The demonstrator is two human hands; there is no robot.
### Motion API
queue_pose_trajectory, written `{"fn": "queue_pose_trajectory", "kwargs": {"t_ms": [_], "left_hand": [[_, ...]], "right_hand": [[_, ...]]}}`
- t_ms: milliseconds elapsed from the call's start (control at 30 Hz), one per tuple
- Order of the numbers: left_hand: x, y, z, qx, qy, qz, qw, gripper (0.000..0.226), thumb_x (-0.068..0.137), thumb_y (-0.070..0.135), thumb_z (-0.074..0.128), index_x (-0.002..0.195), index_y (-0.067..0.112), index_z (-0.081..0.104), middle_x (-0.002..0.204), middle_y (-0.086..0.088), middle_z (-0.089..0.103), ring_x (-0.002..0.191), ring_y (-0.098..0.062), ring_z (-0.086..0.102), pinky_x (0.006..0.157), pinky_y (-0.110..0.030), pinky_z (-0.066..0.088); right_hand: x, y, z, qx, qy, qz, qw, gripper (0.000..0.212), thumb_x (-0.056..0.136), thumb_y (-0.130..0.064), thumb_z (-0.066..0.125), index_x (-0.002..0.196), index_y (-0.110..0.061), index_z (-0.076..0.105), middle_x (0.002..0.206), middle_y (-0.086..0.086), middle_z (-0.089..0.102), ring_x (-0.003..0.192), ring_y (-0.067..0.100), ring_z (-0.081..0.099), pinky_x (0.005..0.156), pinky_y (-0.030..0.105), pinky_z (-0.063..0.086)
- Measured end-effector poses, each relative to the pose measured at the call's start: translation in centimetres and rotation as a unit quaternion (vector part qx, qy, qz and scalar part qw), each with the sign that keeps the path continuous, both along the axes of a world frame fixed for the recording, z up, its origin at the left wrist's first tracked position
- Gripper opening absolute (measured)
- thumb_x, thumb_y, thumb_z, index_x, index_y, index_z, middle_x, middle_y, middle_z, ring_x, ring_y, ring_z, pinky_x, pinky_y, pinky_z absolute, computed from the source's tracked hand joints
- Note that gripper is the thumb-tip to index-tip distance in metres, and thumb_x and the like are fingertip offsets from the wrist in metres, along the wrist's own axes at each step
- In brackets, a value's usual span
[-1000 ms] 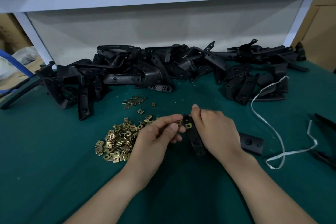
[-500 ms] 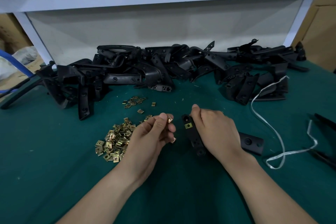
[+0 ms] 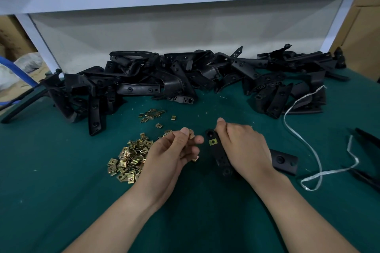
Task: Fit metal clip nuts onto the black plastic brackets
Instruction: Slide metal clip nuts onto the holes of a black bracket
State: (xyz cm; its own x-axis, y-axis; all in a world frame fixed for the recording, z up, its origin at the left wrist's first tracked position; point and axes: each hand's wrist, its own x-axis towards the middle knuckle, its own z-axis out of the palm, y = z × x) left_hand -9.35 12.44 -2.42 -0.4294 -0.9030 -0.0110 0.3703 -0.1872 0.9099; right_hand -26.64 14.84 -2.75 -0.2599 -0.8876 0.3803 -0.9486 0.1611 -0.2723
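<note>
- Left hand (image 3: 174, 150) is pinching a nut (image 3: 191, 133).
- Right hand (image 3: 240, 146), at its three o'clock, is gripping a bracket (image 3: 220, 155).
- Nut pile (image 3: 131, 158) is lying at nine o'clock.

Black bracket (image 3: 219, 154): long flat strip with holes, gripped by right hand (image 3: 240, 148), lying tilted, far end up-left. Fitted clip nut (image 3: 213, 142), brass, square, sits near its far end. Second clip nut (image 3: 191, 132) pinched in left hand (image 3: 174, 154) fingertips, just left of bracket, apart. Clip nut heap (image 3: 129, 160) left of left hand; smaller scatter (image 3: 151, 115) behind. Bracket pile (image 3: 164, 80) along back. Short bracket (image 3: 284, 161) flat, right of right hand.
</note>
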Motion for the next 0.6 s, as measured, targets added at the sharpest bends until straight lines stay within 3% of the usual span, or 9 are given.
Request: {"fn": "queue_pose_trajectory", "kwargs": {"t_ms": [200, 400, 600], "left_hand": [[0.03, -0.05, -0.10, 0.000, 0.004, 0.007, 1.000, 0.026, 0.091, 0.032, 0.061, 0.101, 0.007, 0.062, 0.085, -0.004, 0.065, 0.071, -0.011, 0.055, 0.074, -0.026, 0.051], [0.19, -0.25, -0.26, 0.023, 0.016, 0.008, 1.000, 0.027, 0.090, 0.036, 0.061, 0.096, 0.014, 0.076, 0.083, -0.001, 0.061, 0.072, -0.009, 0.053, 0.080, -0.030, 0.048], [0.24, -0.46, -0.47, 0.029, 0.019, 0.010, 0.999, 0.032, 0.086, 0.042, 0.066, 0.094, 0.011, 0.072, 0.080, -0.002, 0.061, 0.070, -0.010, 0.053, 0.077, -0.030, 0.051]], "right_hand": [[0.06, 0.03, 0.08, 0.000, -0.005, 0.001, 1.000, 0.051, 0.106, -0.042, 0.021, 0.071, -0.017, 0.049, 0.056, -0.004, 0.050, 0.053, 0.020, 0.049, 0.045, 0.029, 0.024], [0.04, 0.11, 0.12, -0.002, -0.018, 0.002, 1.000, 0.054, 0.106, -0.042, 0.022, 0.070, -0.015, 0.050, 0.055, -0.003, 0.050, 0.053, 0.021, 0.050, 0.045, 0.027, 0.023], [0.04, 0.14, 0.16, 0.003, -0.007, 0.003, 1.000, 0.053, 0.107, -0.042, 0.022, 0.074, -0.015, 0.053, 0.056, -0.003, 0.050, 0.054, 0.020, 0.050, 0.045, 0.026, 0.021]]}}
